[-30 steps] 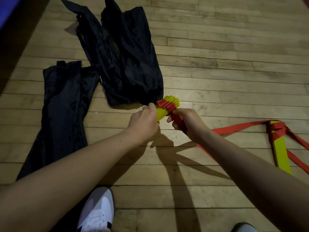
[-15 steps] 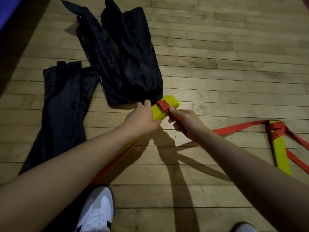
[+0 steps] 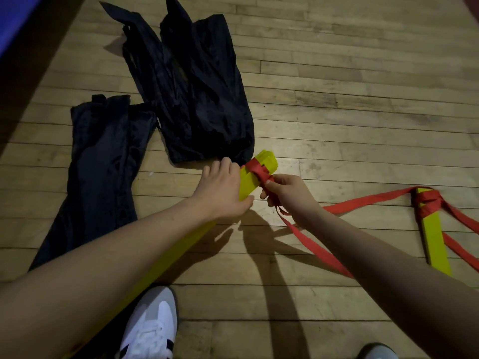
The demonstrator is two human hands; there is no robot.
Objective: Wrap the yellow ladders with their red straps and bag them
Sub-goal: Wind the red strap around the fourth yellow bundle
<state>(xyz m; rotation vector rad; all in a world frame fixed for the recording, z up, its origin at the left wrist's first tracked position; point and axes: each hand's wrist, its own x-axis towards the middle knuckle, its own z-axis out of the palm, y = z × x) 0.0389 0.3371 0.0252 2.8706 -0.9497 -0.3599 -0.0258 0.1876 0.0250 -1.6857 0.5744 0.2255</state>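
A stacked bundle of yellow ladder slats (image 3: pixel 267 161) lies slanted on the wooden floor, its near part hidden under my left arm. My left hand (image 3: pixel 223 189) grips the bundle from above. A red strap (image 3: pixel 255 168) is wound round the bundle's far end. My right hand (image 3: pixel 287 194) pinches that strap just right of the bundle, and its loose length (image 3: pixel 318 252) trails back under my right arm. A second yellow ladder (image 3: pixel 432 237), wound with red strap (image 3: pixel 427 202), lies at the right. Two black bags (image 3: pixel 197 89) (image 3: pixel 103 161) lie flat beyond and left of the bundle.
My white shoe (image 3: pixel 153 325) stands at the bottom centre and the tip of another shoe (image 3: pixel 375 352) at the bottom right. A dark blue edge (image 3: pixel 15 19) fills the top left corner. Bare wooden floor (image 3: pixel 363 99) stretches to the upper right.
The bundle has tipped from end-on to lying slanted, showing its long side. My left hand shifted over its top, and my right hand carried the strap round the far end.
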